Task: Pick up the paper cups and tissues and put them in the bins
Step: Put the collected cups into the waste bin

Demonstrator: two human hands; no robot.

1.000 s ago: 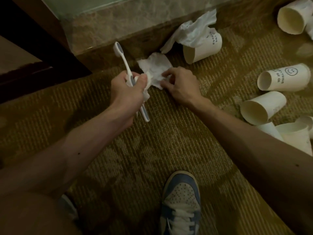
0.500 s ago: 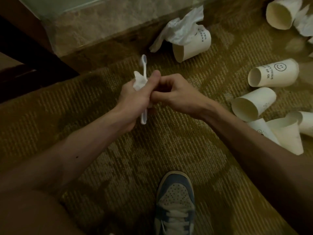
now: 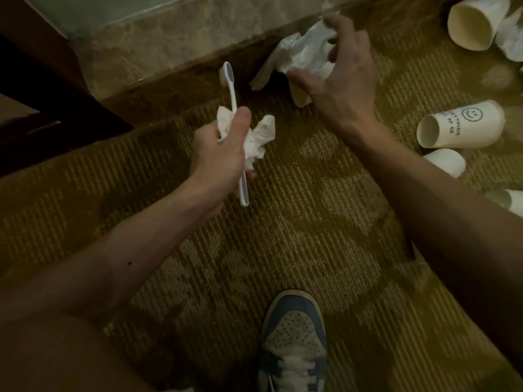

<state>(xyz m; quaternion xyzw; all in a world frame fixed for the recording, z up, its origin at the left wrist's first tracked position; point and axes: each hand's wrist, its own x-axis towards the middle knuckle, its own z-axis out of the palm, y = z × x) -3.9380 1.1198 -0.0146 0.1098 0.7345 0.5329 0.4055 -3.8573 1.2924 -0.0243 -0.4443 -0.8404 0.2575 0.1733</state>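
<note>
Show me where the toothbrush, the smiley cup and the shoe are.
toothbrush [image 3: 228, 74], head view, on its brush head.
smiley cup [image 3: 464, 124], head view, on its printed side.
shoe [image 3: 294, 333], head view, on its toe.

Light is dim and warm, laying a yellow-brown cast over the carpet [image 3: 311, 236]. The brightest spots are the white things: the tissue [image 3: 259, 137] and toothbrush [image 3: 230, 83] gripped in the left hand [image 3: 220, 154], and the paper cups [image 3: 461, 125] at the far right. The left hand is lit better than the right forearm [image 3: 452, 222], which lies in shade. The furniture [image 3: 42, 89] at the far left is almost black, and the near left corner sinks into shadow. The fingers [image 3: 339, 26] of the right hand [image 3: 343, 80] are smeared by motion blur. The whole picture is soft and grainy, and the carpet's ribs bend toward the edges.
</note>
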